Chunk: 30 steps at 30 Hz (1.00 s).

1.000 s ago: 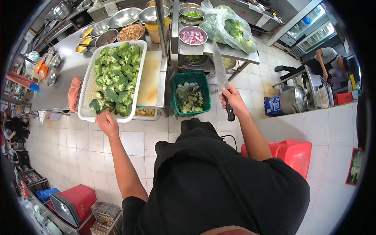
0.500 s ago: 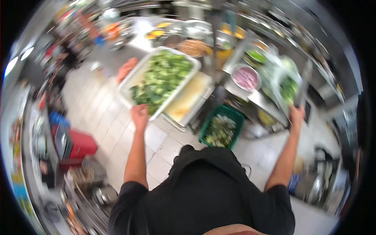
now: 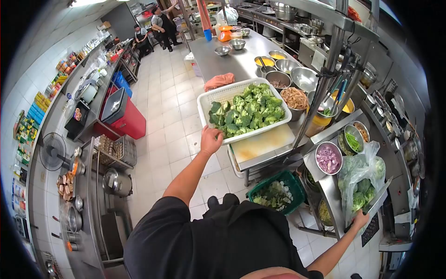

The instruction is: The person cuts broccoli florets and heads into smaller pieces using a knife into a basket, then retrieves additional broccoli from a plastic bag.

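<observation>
My left hand is closed at the front left corner of a white basket full of broccoli florets; its fingers press together at the rim. The basket overlaps a stained cutting board on the steel table. At the right, my right hand is wrapped round the handle of a large knife, whose blade points up and right beside a clear plastic bag with green vegetables. A bowl of chopped purple onion sits left of the bag.
Below the table, a green crate holds vegetable scraps. Metal bowls and an orange cloth lie on the steel table. A red bin stands left. Several people are far off at the upper left.
The view has swung left. My right hand has carried the knife from above the floor by the crate to beside the plastic bag. My left hand remains at the basket's corner.
</observation>
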Motion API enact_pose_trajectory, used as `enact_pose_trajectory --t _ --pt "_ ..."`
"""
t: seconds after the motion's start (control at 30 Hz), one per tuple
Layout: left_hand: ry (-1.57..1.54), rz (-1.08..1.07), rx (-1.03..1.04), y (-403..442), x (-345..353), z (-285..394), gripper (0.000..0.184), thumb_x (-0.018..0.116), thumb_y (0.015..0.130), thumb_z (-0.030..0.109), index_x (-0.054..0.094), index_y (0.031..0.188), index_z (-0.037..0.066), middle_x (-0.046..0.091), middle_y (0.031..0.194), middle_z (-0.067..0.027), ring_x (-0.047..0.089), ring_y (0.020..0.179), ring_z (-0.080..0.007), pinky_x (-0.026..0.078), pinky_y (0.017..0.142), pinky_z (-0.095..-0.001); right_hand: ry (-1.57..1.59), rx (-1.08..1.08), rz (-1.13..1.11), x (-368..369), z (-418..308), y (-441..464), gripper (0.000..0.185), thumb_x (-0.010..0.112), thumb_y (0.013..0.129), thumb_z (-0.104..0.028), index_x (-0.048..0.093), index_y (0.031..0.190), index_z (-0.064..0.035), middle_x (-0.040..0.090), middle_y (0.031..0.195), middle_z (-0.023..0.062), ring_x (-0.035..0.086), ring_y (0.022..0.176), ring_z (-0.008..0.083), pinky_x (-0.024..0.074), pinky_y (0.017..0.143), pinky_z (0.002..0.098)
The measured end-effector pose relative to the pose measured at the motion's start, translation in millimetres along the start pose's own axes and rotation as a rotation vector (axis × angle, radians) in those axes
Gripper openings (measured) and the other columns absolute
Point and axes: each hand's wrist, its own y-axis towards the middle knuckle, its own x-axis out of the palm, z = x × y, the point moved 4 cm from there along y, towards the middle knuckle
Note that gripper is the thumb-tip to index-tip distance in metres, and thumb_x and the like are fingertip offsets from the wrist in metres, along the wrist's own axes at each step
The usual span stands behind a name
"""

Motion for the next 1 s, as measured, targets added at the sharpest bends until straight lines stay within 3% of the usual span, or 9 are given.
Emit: enact_pose_trajectory --t 0.1,0.13,0.23,0.43,0.53,0.63,0.73,0.83,1.0 --pt "0.023 0.025 0.003 1.6 2.7 -2.3 0.013 0.062 0.084 0.018 0.073 0.083 0.010 0.070 0.082 -0.0080 0.064 0.086 -0.0277 0.036 0.112 -0.0509 -0.153 -0.084 0.064 8.2 5.7 -1.5 0.045 0.077 0.082 -0.029 0.061 0.109 0.0028 0.059 0.067 0.0134 0.053 0.041 0.0245 0.0439 0.038 0.0386" --pt "0.031 0.025 0.000 -0.3 3.5 -1.8 0.013 0.062 0.084 0.018 0.073 0.083 0.010 0.070 0.082 -0.0082 0.064 0.085 -0.0280 0.037 0.112 -0.0511 -0.053 -0.063 0.049 14.6 12.1 -1.3 0.049 0.081 0.080 -0.029 0.061 0.112 0.0027 0.058 0.066 0.0133 0.048 0.038 0.0220 0.0411 0.035 0.0381" --pt "0.033 0.068 0.023 -0.7 4.1 -2.0 0.014 0.061 0.084 0.018 0.073 0.084 0.010 0.069 0.081 -0.0085 0.064 0.085 -0.0285 0.037 0.111 -0.0511 0.026 0.075 0.047 17.2 6.0 -20.4 0.044 0.080 0.081 -0.023 0.061 0.110 0.0026 0.058 0.065 0.0120 0.046 0.036 0.0210 0.0375 0.033 0.0378" --pt "0.027 0.093 0.040 -0.8 2.9 -2.1 0.013 0.061 0.084 0.017 0.072 0.083 0.009 0.069 0.081 -0.0086 0.064 0.085 -0.0286 0.038 0.110 -0.0511 0.023 0.046 0.047 18.6 -3.9 -26.0 0.038 0.079 0.081 -0.019 0.060 0.107 0.0022 0.054 0.061 0.0094 0.043 0.034 0.0200 0.0337 0.031 0.0370" --pt "0.008 0.097 0.029 -1.5 2.3 -2.7 0.012 0.061 0.083 0.016 0.071 0.082 0.010 0.068 0.079 -0.0079 0.064 0.085 -0.0281 0.038 0.109 -0.0510 -0.021 0.003 -0.022 16.7 -9.4 -24.8 0.041 0.079 0.080 -0.024 0.062 0.107 0.0020 0.061 0.066 0.0120 0.052 0.041 0.0250 0.0435 0.041 0.0412" --pt "0.015 0.109 0.044 -1.4 3.1 -4.2 0.011 0.061 0.082 0.016 0.071 0.082 0.010 0.067 0.078 -0.0072 0.064 0.084 -0.0278 0.039 0.109 -0.0508 -0.240 -0.183 0.098 11.1 -20.8 -17.7 0.046 0.076 0.079 -0.033 0.065 0.108 0.0013 0.070 0.082 0.0172 0.066 0.065 0.0348 0.0531 0.065 0.0464" --pt "-0.009 0.121 0.052 -1.5 1.3 -3.3 0.010 0.062 0.082 0.015 0.070 0.081 0.010 0.066 0.078 -0.0069 0.063 0.083 -0.0277 0.039 0.108 -0.0505 -0.436 -0.299 0.180 6.2 -30.8 -18.6 0.053 0.074 0.080 -0.042 0.068 0.112 -0.0006 0.073 0.102 0.0206 0.067 0.092 0.0411 0.0504 0.086 0.0482" --pt "-0.015 0.104 0.052 -1.1 -1.0 -2.8 0.010 0.062 0.082 0.015 0.070 0.081 0.010 0.066 0.078 -0.0067 0.063 0.083 -0.0276 0.039 0.108 -0.0500 -0.414 -0.214 0.184 -4.6 -32.3 -21.5 0.055 0.074 0.080 -0.044 0.069 0.115 -0.0022 0.071 0.109 0.0223 0.066 0.101 0.0430 0.0492 0.089 0.0497" --pt "-0.005 0.098 0.055 -0.7 -2.6 -0.2 0.011 0.061 0.082 0.016 0.070 0.083 0.010 0.067 0.079 -0.0069 0.063 0.084 -0.0277 0.039 0.108 -0.0500 -0.212 -0.240 0.271 -20.5 -40.1 -39.4 0.067 0.076 0.080 -0.047 0.066 0.122 0.0054 0.070 0.117 0.0244 0.065 0.104 0.0439 0.0488 0.092 0.0475"
